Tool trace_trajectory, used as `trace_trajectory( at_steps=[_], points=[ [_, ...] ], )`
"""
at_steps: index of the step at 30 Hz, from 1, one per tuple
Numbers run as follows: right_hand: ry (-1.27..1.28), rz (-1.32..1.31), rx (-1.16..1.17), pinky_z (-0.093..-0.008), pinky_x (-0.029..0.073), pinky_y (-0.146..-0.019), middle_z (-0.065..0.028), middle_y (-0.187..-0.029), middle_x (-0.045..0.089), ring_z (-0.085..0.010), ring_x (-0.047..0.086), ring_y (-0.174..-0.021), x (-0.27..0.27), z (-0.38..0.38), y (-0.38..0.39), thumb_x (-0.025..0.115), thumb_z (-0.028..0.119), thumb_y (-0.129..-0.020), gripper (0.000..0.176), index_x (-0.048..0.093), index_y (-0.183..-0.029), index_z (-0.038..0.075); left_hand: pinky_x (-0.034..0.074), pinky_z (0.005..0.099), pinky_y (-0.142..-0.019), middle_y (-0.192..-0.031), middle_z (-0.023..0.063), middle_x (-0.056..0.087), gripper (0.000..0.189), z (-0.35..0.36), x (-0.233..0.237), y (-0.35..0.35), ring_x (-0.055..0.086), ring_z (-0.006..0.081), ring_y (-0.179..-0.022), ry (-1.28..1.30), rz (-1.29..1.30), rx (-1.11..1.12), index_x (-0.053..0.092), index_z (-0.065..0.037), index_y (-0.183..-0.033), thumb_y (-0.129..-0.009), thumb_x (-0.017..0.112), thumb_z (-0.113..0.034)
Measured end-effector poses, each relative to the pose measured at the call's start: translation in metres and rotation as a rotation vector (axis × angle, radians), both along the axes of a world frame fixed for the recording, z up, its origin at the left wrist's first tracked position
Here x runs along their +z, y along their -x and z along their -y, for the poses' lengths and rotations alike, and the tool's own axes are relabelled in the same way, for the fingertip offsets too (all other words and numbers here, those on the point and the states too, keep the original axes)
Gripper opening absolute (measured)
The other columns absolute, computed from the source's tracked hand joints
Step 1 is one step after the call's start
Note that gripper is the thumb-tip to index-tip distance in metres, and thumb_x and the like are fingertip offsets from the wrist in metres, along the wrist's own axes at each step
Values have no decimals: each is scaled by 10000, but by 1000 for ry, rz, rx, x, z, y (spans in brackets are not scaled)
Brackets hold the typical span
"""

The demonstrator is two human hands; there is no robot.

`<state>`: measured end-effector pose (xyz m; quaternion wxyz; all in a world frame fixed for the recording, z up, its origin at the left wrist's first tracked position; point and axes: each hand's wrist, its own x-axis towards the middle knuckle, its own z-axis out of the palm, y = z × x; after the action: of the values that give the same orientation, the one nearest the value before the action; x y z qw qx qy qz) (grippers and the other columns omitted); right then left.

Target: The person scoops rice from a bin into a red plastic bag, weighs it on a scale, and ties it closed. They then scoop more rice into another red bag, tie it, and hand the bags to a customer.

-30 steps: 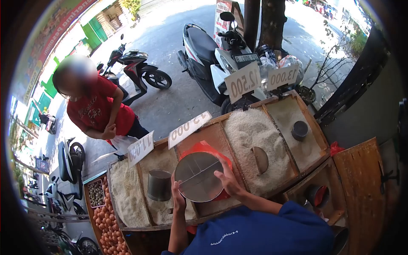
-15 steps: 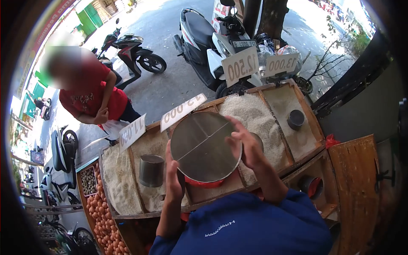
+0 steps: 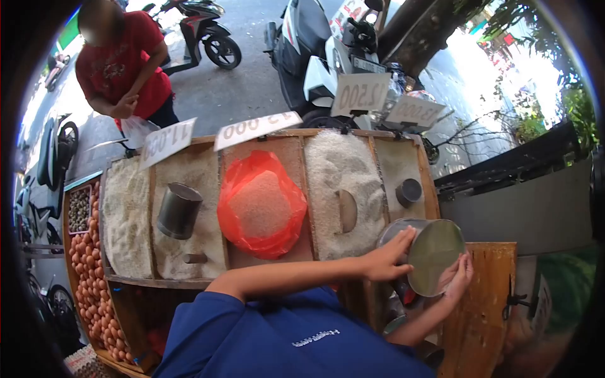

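Observation:
A large round metal measuring can (image 3: 436, 258) is tipped on its side at the right end of the grain stall. My left hand (image 3: 392, 257) lies on its near-left side, fingers over the rim. My right hand (image 3: 457, 277) grips the lower right edge. Both hands hold the can between them. A red plastic bag (image 3: 232, 222) with its mouth spread wide sits in the middle compartment, holding pale reddish grain (image 3: 261, 206). White rice (image 3: 340, 157) fills the compartment to its right, with a round wooden piece (image 3: 347, 211) partly sunk in it.
Smaller metal cans stand in the grain, a tall one (image 3: 179, 211) at left and a short one (image 3: 409, 192) at right. Brown eggs (image 3: 97, 277) line the left side. Price signs (image 3: 258, 128) rise along the far edge. A wooden panel (image 3: 482, 309) is at right. A person in red (image 3: 123, 63) stands across the stall.
My hands have carried the metal can from over the middle compartment to the right, past the rice. The red bag of grain beneath it is now uncovered. My view has shifted.

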<state>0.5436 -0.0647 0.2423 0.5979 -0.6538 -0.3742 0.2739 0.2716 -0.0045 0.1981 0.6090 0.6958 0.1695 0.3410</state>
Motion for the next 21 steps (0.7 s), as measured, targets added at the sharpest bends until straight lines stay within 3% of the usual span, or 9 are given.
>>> trace_trajectory(
  at_steps=[5, 7, 10, 12, 14, 16, 18, 20, 21],
  points=[
    [126, 90, 35, -234, 397, -922, -87, -1139, 598, -132, 544, -1029, -32, 11, -31, 495, 180, -958, 335, 554, -1189, -57, 140, 340, -1131, -1489, 274, 82, 823, 6, -62, -32, 66, 317, -1410, 58, -15, -81, 54, 75, -1421, -827, 557, -195],
    [130, -33, 37, -238, 399, -919, -91, -1124, 605, -132, 542, -1020, -55, 15, -35, 491, 138, -953, 304, 569, -1171, -60, 176, 342, -1124, -1492, 265, 82, 827, 15, -74, -32, 66, 315, -1411, 61, -79, -93, 47, 69, -1423, -824, 556, -186],
    [153, -60, 53, -236, 394, -924, -91, -1125, 603, -137, 544, -1016, -100, 20, -59, 494, 121, -949, 294, 567, -1179, -48, 271, 359, -1087, -1474, 232, 207, 707, 16, -83, -17, 162, 338, -1388, 150, -117, -93, 222, 36, -1406, -817, 557, -164],
    [194, 32, 111, -236, 386, -923, -99, -1149, 597, -144, 544, -1040, -105, 20, -67, 494, 147, -950, 318, 555, -1212, -22, 363, 393, -1014, -1353, 190, 419, 482, -3, -76, 7, 361, 346, -1287, -124, -259, -243, 478, -8, -1255, -800, 574, -135],
    [256, 138, 96, -246, 396, -918, -106, -1147, 598, -156, 551, -1041, -91, 16, -57, 497, 139, -945, 320, 550, -1214, -26, 354, 406, -1029, -1220, 137, 543, 288, -28, -40, 58, 455, 321, -1204, -422, -258, 55, 598, -63, -1093, -811, 602, -119],
    [257, 439, -12, -276, 418, -907, -127, -1118, 605, -188, 566, -1028, -56, 7, -32, 502, 111, -925, 294, 560, -1173, -35, 393, 411, -961, -1084, 130, 585, 224, -55, -5, 117, 518, 298, -1099, -461, -189, 400, 622, -47, -971, -750, 622, -11],
    [213, 586, -106, -296, 430, -901, -141, -1091, 611, -208, 576, -1014, -10, -8, 29, 504, 91, -909, 267, 575, -1130, -42, 400, 401, -953, -1067, 126, 598, 227, -75, 12, 184, 526, 276, -1088, -523, -403, 754, 621, -39, -975, -750, 620, -2],
    [-259, 181, 405, -326, 457, -874, -155, -1018, 615, -233, 590, -963, 23, -25, 101, 511, 48, -860, 187, 586, -1007, -40, 395, 397, -955, -1057, 125, 600, 237, -85, 18, 239, 523, 292, -1076, -552, -614, 1028, 619, -39, -994, -758, 610, -12],
    [-231, 110, 608, -334, 471, -840, -164, -963, 610, -232, 592, -931, 28, -35, 138, 498, 32, -828, 149, 578, -936, -33, 379, 406, -968, -1134, 143, 563, 336, -90, 11, 262, 491, 315, -1103, -555, -756, 1077, 580, -39, -1102, -772, 631, -75]
  ],
)
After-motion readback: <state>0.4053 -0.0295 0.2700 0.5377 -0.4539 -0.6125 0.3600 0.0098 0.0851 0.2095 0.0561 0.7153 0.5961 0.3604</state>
